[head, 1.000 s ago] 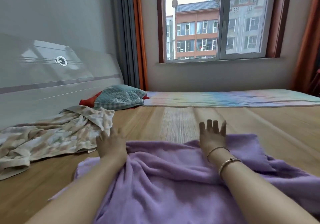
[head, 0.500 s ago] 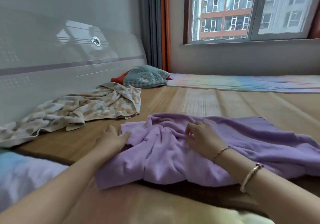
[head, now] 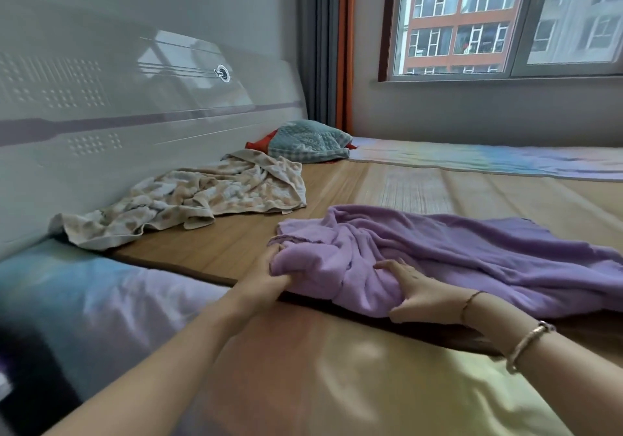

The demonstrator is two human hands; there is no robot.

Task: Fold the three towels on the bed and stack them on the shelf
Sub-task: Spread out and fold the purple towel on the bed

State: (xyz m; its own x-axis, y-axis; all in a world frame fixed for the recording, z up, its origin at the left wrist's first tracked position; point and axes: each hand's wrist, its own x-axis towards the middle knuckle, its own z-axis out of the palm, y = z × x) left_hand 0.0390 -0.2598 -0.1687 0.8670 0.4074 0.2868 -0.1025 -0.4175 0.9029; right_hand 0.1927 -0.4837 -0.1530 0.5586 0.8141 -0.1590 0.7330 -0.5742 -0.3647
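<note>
A crumpled purple towel lies across the bamboo mat on the bed, its near edge bunched up. My left hand is closed on the towel's left corner. My right hand grips a fold of the same towel a little to the right. A beige patterned towel lies rumpled against the headboard, to the left of the purple one. A teal towel sits in a heap further back, near the curtains, with something red under it. No shelf is in view.
The white headboard runs along the left. A pastel rainbow sheet covers the mattress below the mat's dark near edge and shows again at the far side. Grey and orange curtains hang beside a window.
My view has pulled back and dropped toward the bed's near edge. Both hands went from lying flat on the purple towel to gripping its near edge, which has bunched toward me.
</note>
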